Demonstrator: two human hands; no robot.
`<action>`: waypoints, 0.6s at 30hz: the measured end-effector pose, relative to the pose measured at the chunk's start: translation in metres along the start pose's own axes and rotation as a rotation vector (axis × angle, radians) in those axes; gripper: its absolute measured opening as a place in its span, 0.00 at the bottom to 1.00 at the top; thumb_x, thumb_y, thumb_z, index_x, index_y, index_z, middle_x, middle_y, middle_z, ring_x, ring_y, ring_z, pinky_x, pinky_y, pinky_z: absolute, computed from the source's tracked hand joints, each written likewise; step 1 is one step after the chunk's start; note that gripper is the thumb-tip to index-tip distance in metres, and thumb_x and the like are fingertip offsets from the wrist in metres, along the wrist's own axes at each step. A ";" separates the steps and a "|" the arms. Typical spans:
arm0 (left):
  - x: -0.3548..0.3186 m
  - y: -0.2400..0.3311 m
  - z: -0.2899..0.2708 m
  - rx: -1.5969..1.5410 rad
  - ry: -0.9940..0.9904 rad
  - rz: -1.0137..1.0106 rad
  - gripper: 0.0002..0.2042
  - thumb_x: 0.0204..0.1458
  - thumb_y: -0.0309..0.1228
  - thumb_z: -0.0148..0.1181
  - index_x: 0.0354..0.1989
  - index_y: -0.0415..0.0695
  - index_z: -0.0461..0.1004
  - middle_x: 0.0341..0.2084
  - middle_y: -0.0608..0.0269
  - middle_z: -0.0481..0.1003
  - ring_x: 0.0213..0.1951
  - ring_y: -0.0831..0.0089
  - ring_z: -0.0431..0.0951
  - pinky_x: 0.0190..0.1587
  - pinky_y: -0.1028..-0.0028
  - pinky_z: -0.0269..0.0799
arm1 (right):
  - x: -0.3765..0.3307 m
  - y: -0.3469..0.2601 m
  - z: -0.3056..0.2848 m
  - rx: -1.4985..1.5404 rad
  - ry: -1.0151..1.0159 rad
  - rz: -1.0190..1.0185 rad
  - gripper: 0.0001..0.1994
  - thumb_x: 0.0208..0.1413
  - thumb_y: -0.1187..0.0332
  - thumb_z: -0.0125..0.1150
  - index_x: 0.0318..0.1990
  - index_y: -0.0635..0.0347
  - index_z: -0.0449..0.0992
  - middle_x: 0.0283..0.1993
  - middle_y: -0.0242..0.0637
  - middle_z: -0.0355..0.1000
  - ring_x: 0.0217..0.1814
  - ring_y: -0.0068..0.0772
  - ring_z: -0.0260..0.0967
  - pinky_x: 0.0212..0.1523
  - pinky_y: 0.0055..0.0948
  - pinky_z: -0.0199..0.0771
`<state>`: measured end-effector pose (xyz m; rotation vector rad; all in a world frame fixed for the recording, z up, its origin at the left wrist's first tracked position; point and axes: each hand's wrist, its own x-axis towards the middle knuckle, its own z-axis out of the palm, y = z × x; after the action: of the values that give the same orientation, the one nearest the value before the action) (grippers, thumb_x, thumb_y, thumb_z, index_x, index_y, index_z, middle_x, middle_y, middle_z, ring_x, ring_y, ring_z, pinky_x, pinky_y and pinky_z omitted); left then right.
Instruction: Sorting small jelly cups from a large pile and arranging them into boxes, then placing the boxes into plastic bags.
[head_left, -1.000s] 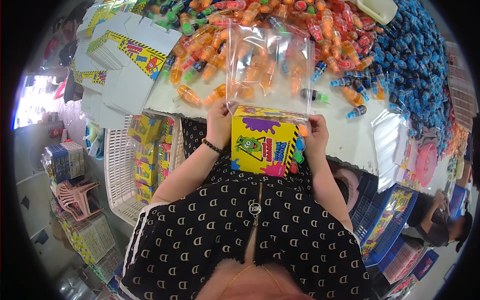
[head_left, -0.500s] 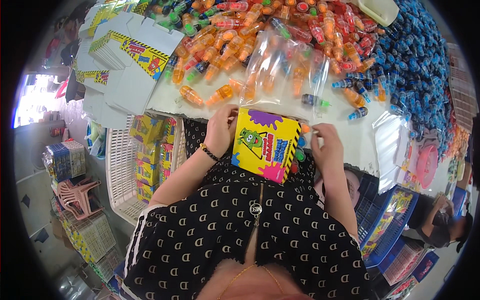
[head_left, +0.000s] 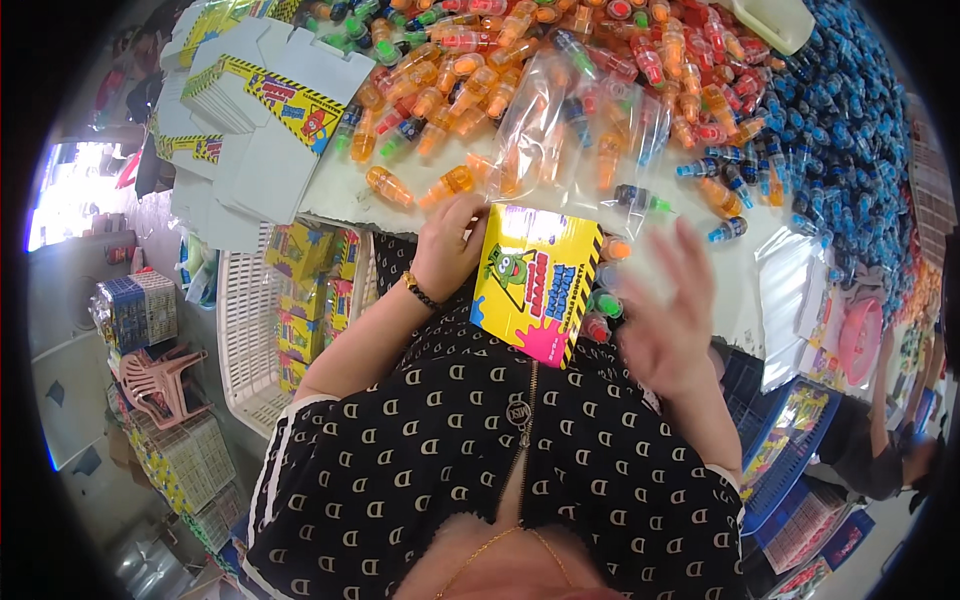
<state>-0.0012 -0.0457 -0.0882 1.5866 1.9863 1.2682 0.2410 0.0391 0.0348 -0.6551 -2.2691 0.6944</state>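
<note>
A bright yellow box [head_left: 535, 280] printed with a green cartoon figure, blue lettering and a pink splash; orange, red and green bottles [head_left: 560, 60]; a black top [head_left: 500, 460] patterned with white letters; seemingly blue bottles [head_left: 850, 130].

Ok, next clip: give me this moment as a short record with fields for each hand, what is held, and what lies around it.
left hand: grips the top left edge of the yellow box
right hand: blurred, open, off the box, holding nothing
yellow box: upright at the table edge, against the person's chest
clear plastic bag: lies on the table behind the box, small bottles inside
table: covered with loose orange, red and green small bottles
flat box blanks: stacked at the table's left end
white crate: beside the person's left arm, holding more yellow boxes
</note>
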 end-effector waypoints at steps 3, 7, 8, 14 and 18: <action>0.001 -0.003 -0.002 0.027 0.012 0.056 0.06 0.51 0.21 0.58 0.37 0.38 0.73 0.34 0.51 0.75 0.36 0.55 0.77 0.38 0.67 0.74 | 0.011 -0.008 0.000 -0.125 -0.365 -0.355 0.15 0.50 0.71 0.63 0.46 0.62 0.74 0.53 0.41 0.71 0.56 0.45 0.67 0.58 0.41 0.66; 0.005 -0.006 -0.006 0.100 0.011 0.182 0.06 0.50 0.21 0.58 0.37 0.38 0.73 0.35 0.52 0.75 0.37 0.55 0.77 0.39 0.67 0.74 | -0.017 0.031 0.028 -0.126 -0.564 -0.102 0.20 0.48 0.72 0.63 0.51 0.61 0.74 0.56 0.37 0.71 0.57 0.39 0.68 0.57 0.35 0.69; 0.006 -0.006 -0.008 0.101 -0.005 0.199 0.06 0.49 0.21 0.59 0.37 0.38 0.73 0.36 0.52 0.75 0.36 0.55 0.77 0.39 0.67 0.74 | -0.023 0.032 0.032 -0.128 -0.513 -0.116 0.20 0.48 0.72 0.63 0.52 0.60 0.74 0.56 0.37 0.71 0.57 0.39 0.69 0.57 0.35 0.69; 0.008 0.012 -0.024 0.109 -0.103 0.242 0.13 0.48 0.21 0.59 0.44 0.40 0.73 0.46 0.53 0.73 0.47 0.54 0.75 0.48 0.64 0.73 | -0.037 0.035 0.041 -0.127 -0.379 -0.119 0.22 0.47 0.74 0.63 0.53 0.60 0.73 0.56 0.37 0.70 0.57 0.40 0.69 0.56 0.34 0.71; 0.014 0.046 -0.025 0.160 -0.243 0.400 0.22 0.50 0.27 0.61 0.55 0.41 0.69 0.58 0.53 0.66 0.60 0.57 0.67 0.59 0.60 0.65 | -0.041 0.037 0.044 -0.116 -0.360 -0.126 0.21 0.45 0.74 0.62 0.51 0.62 0.73 0.58 0.38 0.68 0.60 0.39 0.66 0.59 0.34 0.68</action>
<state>0.0063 -0.0444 -0.0346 2.1824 1.7110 0.9958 0.2460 0.0284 -0.0351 -0.4625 -2.6721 0.6650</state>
